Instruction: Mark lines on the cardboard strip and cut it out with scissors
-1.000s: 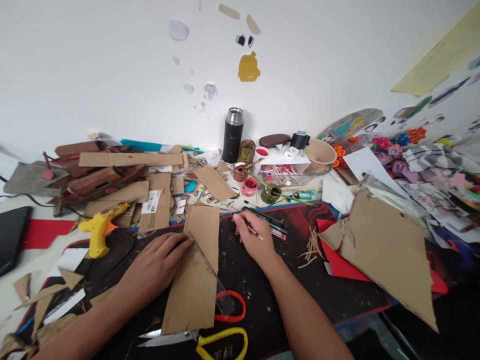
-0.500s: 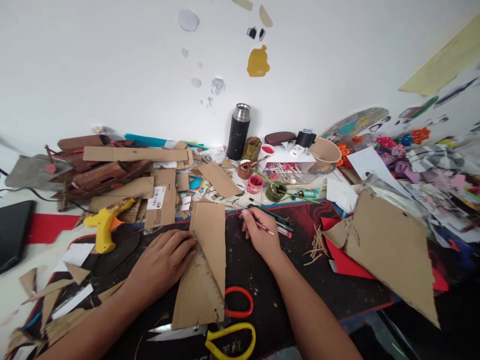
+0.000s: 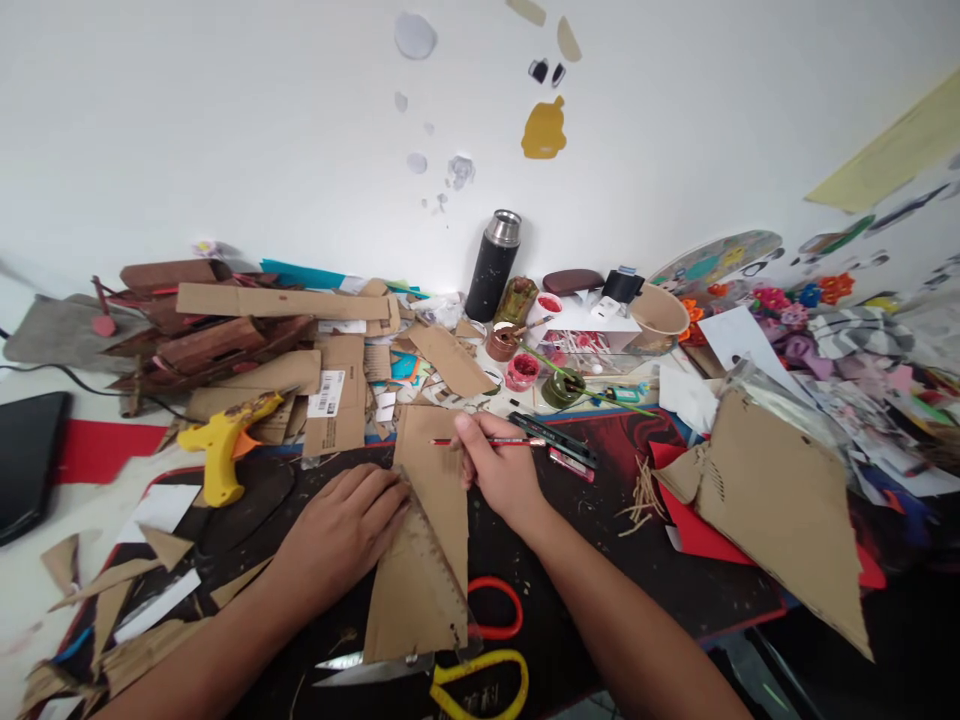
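Observation:
My left hand [image 3: 341, 525] lies with bent fingers on the upper left of a clear set square [image 3: 424, 580], pressing it onto a strip of brown cardboard [image 3: 431, 450]. Part of the set square is hidden under the fingers. A red pencil [image 3: 517, 441] is pinched in my right hand [image 3: 499, 475], its tip pointing left over the upper part of the strip. Whether the tip touches the cardboard I cannot tell. Scissors [image 3: 480, 690] with one red and one yellow handle lie partly beneath the strip's lower end.
A yellow glue gun [image 3: 225, 450] rests at left, with cardboard scraps [image 3: 112, 590] nearer me. Behind stand brown model boats [image 3: 210, 340], a black flask [image 3: 495, 265] and open paint pots [image 3: 523, 372]. A larger cardboard piece [image 3: 780, 490] lies at right.
My right hand has moved left with the pencil, from beside the cardboard strip to over its upper part. My left hand stays on the set square. The view has shifted slightly.

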A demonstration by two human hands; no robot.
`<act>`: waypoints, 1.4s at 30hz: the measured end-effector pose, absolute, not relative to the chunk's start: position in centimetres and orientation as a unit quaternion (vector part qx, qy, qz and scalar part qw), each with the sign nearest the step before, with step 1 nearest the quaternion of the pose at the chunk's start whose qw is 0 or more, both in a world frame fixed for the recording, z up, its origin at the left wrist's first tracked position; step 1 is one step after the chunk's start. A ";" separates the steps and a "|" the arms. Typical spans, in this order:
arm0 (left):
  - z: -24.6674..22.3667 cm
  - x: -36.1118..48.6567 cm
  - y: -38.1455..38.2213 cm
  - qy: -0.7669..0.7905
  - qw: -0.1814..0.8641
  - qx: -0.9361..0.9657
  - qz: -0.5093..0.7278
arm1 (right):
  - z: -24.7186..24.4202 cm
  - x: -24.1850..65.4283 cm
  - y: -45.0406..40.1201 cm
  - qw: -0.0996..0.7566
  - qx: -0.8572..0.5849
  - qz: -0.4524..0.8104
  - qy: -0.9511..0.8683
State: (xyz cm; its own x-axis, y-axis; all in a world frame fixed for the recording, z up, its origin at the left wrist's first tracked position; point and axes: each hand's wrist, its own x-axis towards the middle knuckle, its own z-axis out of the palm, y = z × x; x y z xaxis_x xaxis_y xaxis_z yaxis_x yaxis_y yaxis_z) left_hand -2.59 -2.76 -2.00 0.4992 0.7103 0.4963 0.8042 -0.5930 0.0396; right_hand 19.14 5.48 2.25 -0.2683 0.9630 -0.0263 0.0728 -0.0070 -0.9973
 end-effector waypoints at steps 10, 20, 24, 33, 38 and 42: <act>-1.7 -2.9 -3.2 -0.441 0.036 -0.861 -0.249 | -0.5 17.5 5.5 0.397 -0.431 0.518 -0.623; -1.0 -2.2 -3.3 -0.502 0.055 -0.838 -0.209 | 0.2 19.3 5.9 0.425 -0.467 0.533 -0.563; -0.9 -2.1 -3.3 -0.520 0.058 -0.827 -0.207 | 1.8 20.5 6.5 0.455 -0.480 0.530 -0.531; -0.8 -2.4 -3.2 -0.544 0.079 -0.812 -0.196 | 2.8 21.3 6.7 0.450 -0.487 0.506 -0.552; -1.4 -2.6 -4.1 -0.470 0.066 -0.850 -0.228 | 1.6 20.8 6.5 0.424 -0.482 0.473 -0.604; -1.8 -2.4 -4.3 -0.433 0.049 -0.871 -0.226 | 1.1 20.7 6.6 0.430 -0.480 0.463 -0.609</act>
